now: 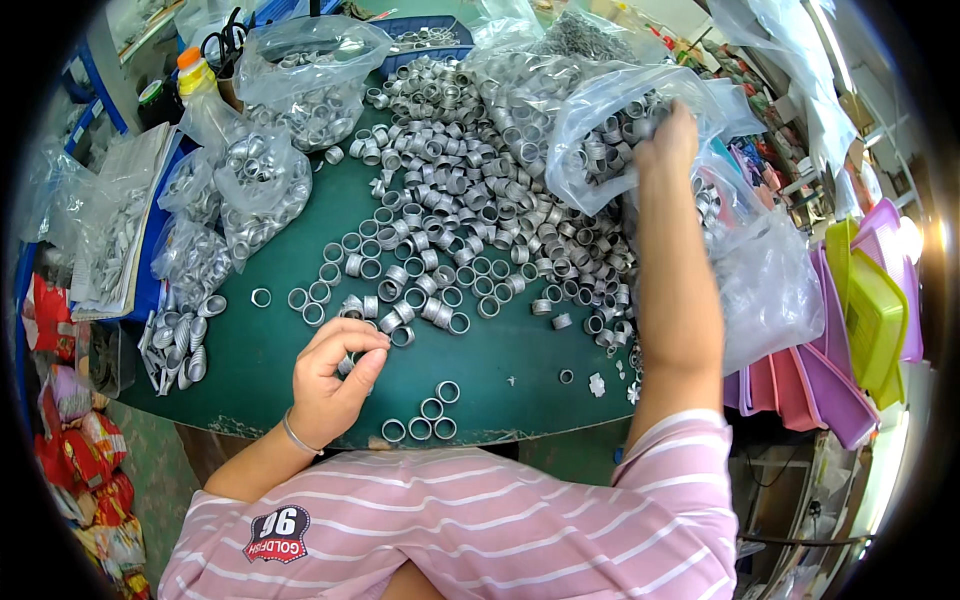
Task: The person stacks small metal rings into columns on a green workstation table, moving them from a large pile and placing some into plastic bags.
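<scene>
front rings (432,418) | openings up, axes vertical | piled rings (455,182) | mixed tilts

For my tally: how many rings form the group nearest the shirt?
5: three rings in the front row, a fourth ring behind, a fifth ring farthest back. None seems hidden.

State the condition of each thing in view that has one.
Metal rings: loose, heaped and scattered
Right hand: blurred, at plastic bag
Plastic bag: open, rings inside
Left hand: fingers curled, grip unclear
Orange-topped bottle: capped
Blue tray: uncovered, holding metal pieces
</scene>
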`<state>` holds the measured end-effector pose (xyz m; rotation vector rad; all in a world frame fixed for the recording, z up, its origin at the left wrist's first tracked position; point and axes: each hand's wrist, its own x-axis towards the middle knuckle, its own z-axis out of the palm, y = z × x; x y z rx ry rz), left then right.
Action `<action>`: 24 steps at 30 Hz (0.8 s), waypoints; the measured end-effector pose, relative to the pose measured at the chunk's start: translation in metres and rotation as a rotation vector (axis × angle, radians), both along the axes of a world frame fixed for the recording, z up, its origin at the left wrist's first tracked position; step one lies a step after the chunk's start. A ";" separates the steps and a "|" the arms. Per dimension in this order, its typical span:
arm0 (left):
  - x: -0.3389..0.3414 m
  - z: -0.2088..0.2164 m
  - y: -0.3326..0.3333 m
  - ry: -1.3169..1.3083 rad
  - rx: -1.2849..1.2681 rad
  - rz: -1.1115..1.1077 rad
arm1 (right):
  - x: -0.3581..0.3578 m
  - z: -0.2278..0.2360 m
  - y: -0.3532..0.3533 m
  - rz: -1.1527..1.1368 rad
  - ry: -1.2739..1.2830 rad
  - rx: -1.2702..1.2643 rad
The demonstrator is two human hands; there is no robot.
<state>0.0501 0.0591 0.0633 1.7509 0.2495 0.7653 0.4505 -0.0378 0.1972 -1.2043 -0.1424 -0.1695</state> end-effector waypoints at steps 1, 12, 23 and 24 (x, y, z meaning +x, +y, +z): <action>0.000 0.000 0.000 0.009 -0.006 -0.033 | 0.051 0.002 -0.012 -0.063 -0.036 -0.129; -0.034 -0.007 0.019 0.434 0.134 0.120 | 0.019 0.004 -0.046 0.102 -0.652 -0.497; -0.009 -0.042 0.007 0.409 0.512 -0.043 | -0.218 -0.157 -0.060 0.678 -0.827 -1.343; -0.004 -0.042 0.007 0.399 0.505 -0.036 | -0.219 -0.164 -0.062 0.650 -0.792 -1.274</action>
